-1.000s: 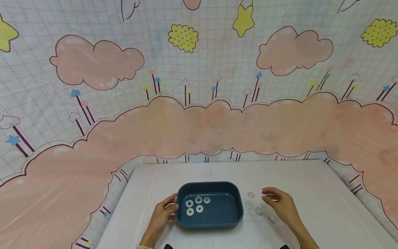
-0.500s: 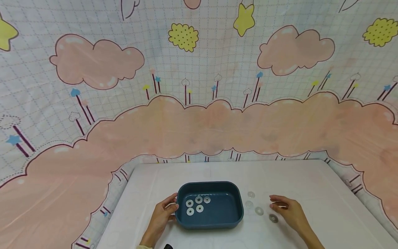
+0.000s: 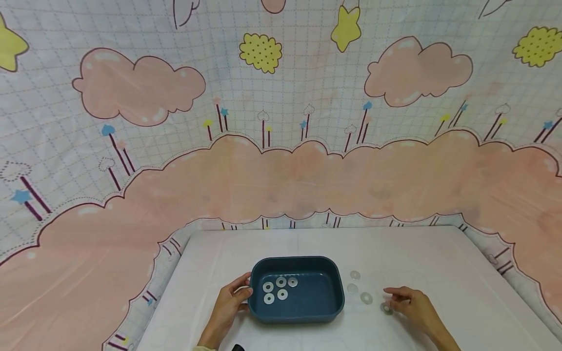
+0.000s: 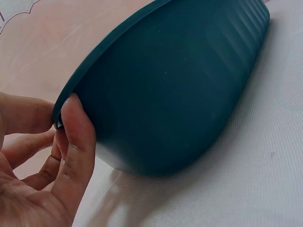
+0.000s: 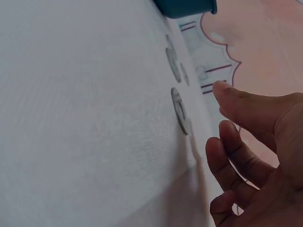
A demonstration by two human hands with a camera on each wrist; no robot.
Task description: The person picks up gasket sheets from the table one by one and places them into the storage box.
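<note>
A dark blue rectangular plastic tub stands on the white-covered table, with several flat metal washers lying inside toward its left. My left hand grips the tub's left end; in the left wrist view, thumb and fingers pinch just at the rim. On the table to the right, my right hand hovers with loosely bent fingers beside the nearest washer, partly overlapping it in the head view. The right wrist view shows a gap between the fingertips and that washer.
Between the tub and my right hand, 3 more washers lie flat: one farther back, one in the middle and one closer. Behind the table hangs a cloth backdrop printed with clouds and stars.
My right hand has moved rightward and toward me, from beside the far washers down to the nearest one. The left hand and the tub have stayed in place.
</note>
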